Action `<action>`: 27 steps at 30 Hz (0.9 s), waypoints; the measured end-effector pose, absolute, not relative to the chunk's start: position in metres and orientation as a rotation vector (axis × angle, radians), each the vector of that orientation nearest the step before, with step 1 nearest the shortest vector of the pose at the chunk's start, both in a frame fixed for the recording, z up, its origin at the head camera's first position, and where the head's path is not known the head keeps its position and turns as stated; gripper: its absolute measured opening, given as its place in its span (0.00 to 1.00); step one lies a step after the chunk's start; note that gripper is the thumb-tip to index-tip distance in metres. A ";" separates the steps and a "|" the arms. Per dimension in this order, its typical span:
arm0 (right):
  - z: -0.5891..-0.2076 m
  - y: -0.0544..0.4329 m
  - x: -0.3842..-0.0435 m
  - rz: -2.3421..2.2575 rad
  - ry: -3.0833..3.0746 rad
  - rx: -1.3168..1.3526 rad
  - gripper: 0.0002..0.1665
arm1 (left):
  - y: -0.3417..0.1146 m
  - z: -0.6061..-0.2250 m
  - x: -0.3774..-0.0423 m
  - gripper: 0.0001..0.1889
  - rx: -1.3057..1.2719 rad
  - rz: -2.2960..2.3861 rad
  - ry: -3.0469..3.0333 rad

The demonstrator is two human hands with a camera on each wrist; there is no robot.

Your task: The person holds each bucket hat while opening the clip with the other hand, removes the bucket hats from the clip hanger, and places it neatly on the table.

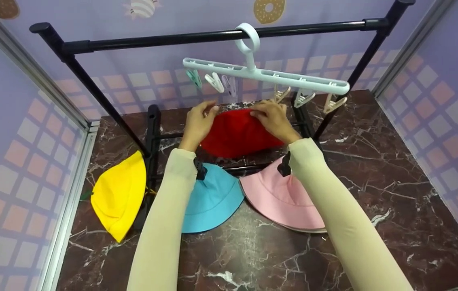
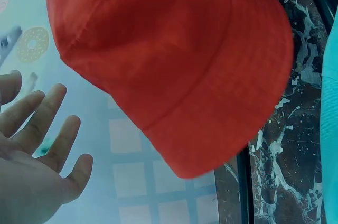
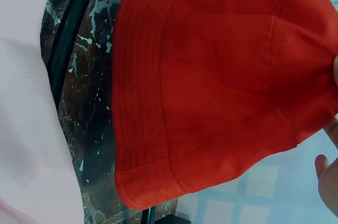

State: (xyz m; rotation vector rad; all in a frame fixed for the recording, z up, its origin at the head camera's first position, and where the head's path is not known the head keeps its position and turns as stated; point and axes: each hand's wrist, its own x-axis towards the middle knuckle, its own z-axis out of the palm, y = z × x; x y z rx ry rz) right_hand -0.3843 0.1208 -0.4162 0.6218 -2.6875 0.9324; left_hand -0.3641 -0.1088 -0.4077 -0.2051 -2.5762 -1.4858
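A red bucket hat (image 1: 237,133) hangs crown up beneath the hanger, its brim toward me. My right hand (image 1: 273,119) pinches the crown's top between thumb and fingers; in the right wrist view the thumb is mostly cut off by the frame edge. My left hand (image 1: 198,123) is beside the hat's left side. The left wrist view shows that hand (image 2: 39,155) with fingers spread, apart from the red fabric. Above both hands is a pale multi-clip hanger (image 1: 261,74) with several clips, among them a green clip (image 1: 194,79) and a white clip (image 1: 214,82).
The hanger hooks over the black rack's top bar (image 1: 172,39). On the marble floor (image 1: 261,258) lie a yellow hat (image 1: 119,194) at left, a blue hat (image 1: 217,202) below my left wrist and a pink hat (image 1: 281,194) below my right. Patterned walls (image 1: 10,161) close in the sides.
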 end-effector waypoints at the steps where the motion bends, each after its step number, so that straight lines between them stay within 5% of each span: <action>1: -0.416 0.122 -0.385 0.953 -2.671 0.626 0.14 | -0.109 -0.408 -0.363 0.19 -0.205 -1.486 -2.582; 11: -0.423 0.137 -0.389 1.064 -2.388 0.815 0.11 | -0.113 -0.417 -0.358 0.19 -0.202 -1.459 -2.638; 27: -0.398 0.167 -0.390 1.163 -2.595 0.369 0.14 | -0.123 -0.431 -0.350 0.19 -0.246 -1.506 -2.614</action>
